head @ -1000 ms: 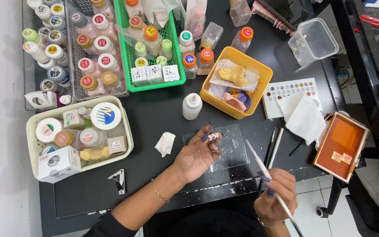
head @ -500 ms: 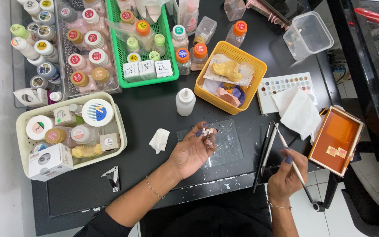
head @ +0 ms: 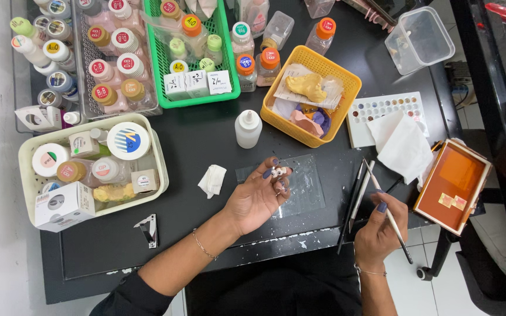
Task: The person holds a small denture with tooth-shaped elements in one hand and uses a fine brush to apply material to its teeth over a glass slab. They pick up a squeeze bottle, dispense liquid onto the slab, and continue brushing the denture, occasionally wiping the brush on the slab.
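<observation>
My left hand [head: 260, 196] rests palm up on the black table [head: 200, 146], fingertips pinching a small white tooth-like piece [head: 277, 172] over a clear glass slab [head: 300, 186]. To the right, my right hand [head: 380, 225] grips a thin brush [head: 386, 209] at the table's front edge, its tip pointing up towards a paper tissue [head: 402, 145]. Two more brushes [head: 355, 196] lie just left of it.
A yellow basket [head: 346, 88], a green basket [head: 229, 88], a cream tray [head: 158, 155] of jars and a grey rack of bottles [head: 115, 64] line the back and left. Also present: white dropper bottle [head: 248, 129], colour palette [head: 382, 108], orange box [head: 453, 184], crumpled tissue [head: 212, 179], metal clip [head: 147, 229].
My right hand has swung the brush from pointing down off the table edge to pointing up over the table. My left hand has stayed over the slab with the small piece.
</observation>
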